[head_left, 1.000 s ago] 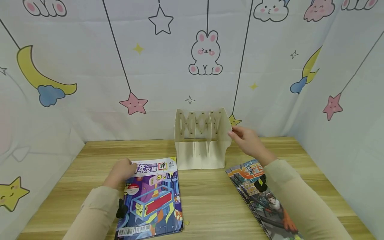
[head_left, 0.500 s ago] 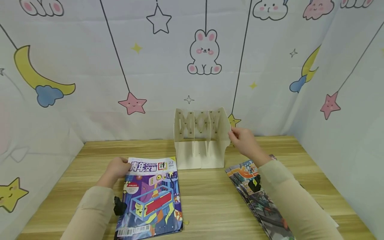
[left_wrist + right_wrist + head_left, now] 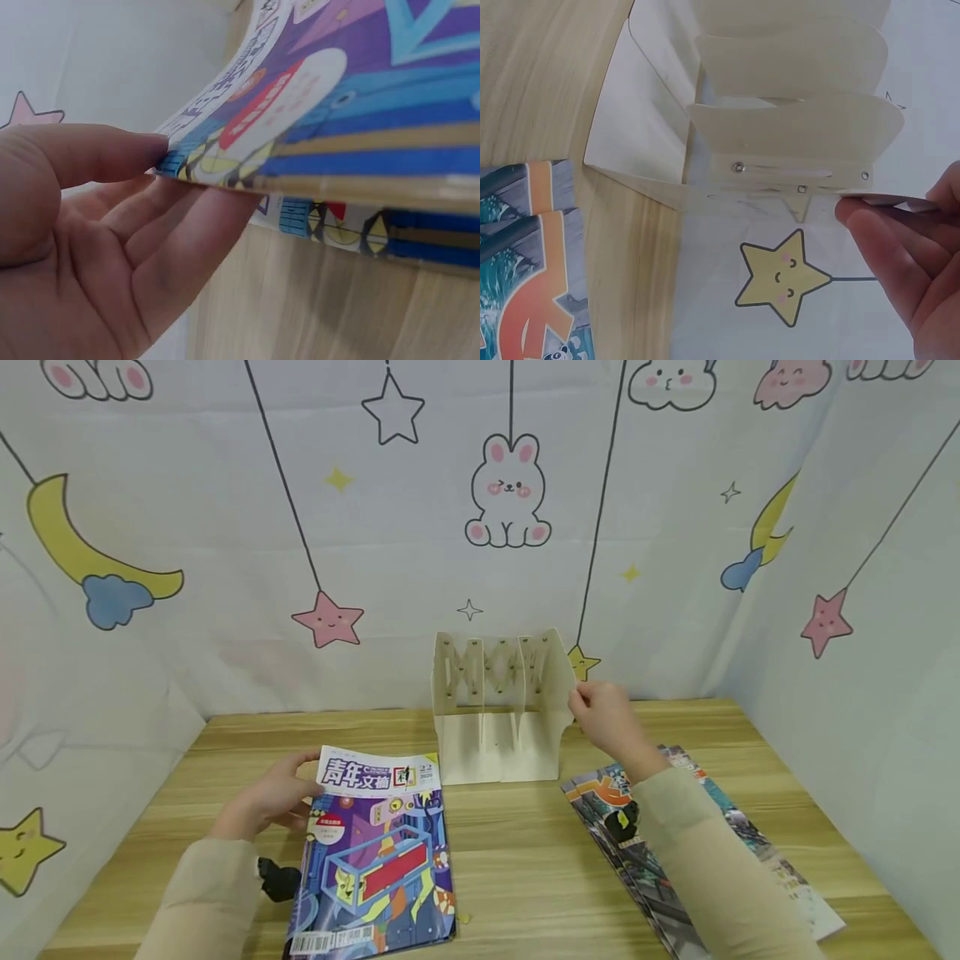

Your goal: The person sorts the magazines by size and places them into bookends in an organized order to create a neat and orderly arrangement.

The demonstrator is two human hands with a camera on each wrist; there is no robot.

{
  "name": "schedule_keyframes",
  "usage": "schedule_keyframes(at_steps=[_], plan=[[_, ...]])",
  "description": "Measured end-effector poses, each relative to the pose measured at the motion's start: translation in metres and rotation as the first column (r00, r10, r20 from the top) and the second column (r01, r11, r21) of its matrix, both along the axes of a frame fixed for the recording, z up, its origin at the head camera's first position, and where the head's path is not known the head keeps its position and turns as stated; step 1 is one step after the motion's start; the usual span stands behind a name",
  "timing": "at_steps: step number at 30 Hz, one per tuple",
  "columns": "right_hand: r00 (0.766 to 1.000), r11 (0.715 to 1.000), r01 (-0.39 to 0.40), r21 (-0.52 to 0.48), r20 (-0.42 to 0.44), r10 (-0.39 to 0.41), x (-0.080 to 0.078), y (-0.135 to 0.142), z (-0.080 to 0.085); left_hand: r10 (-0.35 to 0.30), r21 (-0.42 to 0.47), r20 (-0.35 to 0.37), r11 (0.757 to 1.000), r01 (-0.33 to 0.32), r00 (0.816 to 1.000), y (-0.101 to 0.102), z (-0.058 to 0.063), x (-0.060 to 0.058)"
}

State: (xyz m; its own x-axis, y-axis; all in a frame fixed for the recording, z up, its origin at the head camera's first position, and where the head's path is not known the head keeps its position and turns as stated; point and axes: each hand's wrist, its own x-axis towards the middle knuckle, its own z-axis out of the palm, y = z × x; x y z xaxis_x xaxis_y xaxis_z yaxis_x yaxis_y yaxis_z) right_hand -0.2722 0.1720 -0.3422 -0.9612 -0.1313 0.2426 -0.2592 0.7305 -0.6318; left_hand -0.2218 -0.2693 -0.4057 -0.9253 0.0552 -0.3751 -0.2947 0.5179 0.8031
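Observation:
My left hand (image 3: pixel 273 789) pinches the left edge of a purple and blue magazine (image 3: pixel 382 852). In the left wrist view the thumb lies on the cover (image 3: pixel 315 127) and the fingers are under it. That edge is bowed up over a second, matching magazine (image 3: pixel 352 229) below. A cream desktop file rack (image 3: pixel 498 768) with upright dividers stands at the back middle of the table. My right hand (image 3: pixel 611 718) pinches the front edge of its right end panel, thumb on one face and fingers on the other, as the right wrist view shows.
On the right lie overlapping magazines (image 3: pixel 592 797) with an orange title, partly under the right forearm. Further magazines (image 3: pixel 750 835) lie beyond that arm. The wood-grain table (image 3: pixel 510 868) meets a white cartoon-printed cloth (image 3: pixel 405 552) at the back and sides.
My left hand has shifted left and turned, its fingers now under the magazine, whose upper left edge has risen. The right hand stays at the rack's panel, its forearm slightly further left.

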Motion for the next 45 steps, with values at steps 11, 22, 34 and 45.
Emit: schedule_keyframes(at_steps=[11, 22, 34, 45], plan=[[0.999, 0.998, 0.034, 0.048, -0.023, -0.033, 0.002, -0.002, 0.0, -0.072, 0.033, -0.069, 0.997, 0.074, 0.995, 0.004, 0.008, 0.011], [0.999, 0.997, 0.031, 0.075, -0.039, -0.028, 0.003, -0.003, 0.0, -0.046, 0.022, -0.153, 0.999, 0.05, 0.987, 0.018, 0.022, 0.028], [0.998, 0.995, 0.038, 0.087, -0.056, -0.033, 0.003, -0.003, -0.002, -0.048, -0.029, -0.249, 0.999, 0.042, 0.967, 0.028, 0.035, 0.043], [0.998, 0.995, 0.041, 0.095, -0.053, -0.036, 0.004, -0.003, -0.001, -0.028, -0.025, -0.286, 0.999, 0.021, 0.958, 0.03, 0.042, 0.051]])
